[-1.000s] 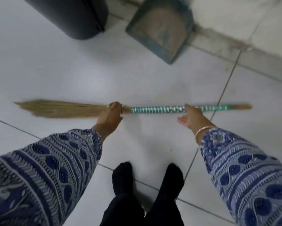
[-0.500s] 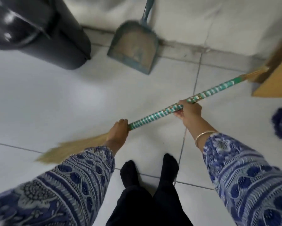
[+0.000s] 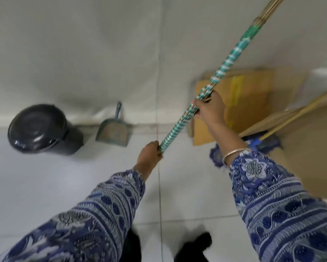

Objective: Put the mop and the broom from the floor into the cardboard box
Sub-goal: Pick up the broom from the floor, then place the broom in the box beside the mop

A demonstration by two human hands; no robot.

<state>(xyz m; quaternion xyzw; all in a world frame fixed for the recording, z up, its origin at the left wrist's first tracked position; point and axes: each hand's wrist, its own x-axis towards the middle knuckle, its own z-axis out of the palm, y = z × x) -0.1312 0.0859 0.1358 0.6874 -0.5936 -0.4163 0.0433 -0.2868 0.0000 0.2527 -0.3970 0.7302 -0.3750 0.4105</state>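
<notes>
**mopfan22:** Holding the long grass broom with the green-and-white wrapped handle in both hands, off the floor and tilted steeply, far end up past the top of the frame. Left hand has its fingers wrapped tight round the lower end of the wrapping; right hand is closed round the handle higher up, right in front of the brown cardboard box. Bristle end isn't visible, so can't say where it's hanging.

**tilefloor_guy:** And the mop?

**mopfan22:** Blue string mop head lies on the floor just in front of the box, its yellowish stick slanting away to the right of it. So it looks like neither thing is in yet.

**tilefloor_guy:** My worry: that broom is way longer than the box. Swing it in carelessly and the raised end could smack the wall behind the box, or the weight tips the box over. It might also snag the mop stick.

**mopfan22:** Yep. The black lidded bin and teal dustpan sit well left of the box, so they're probably safe.
</notes>
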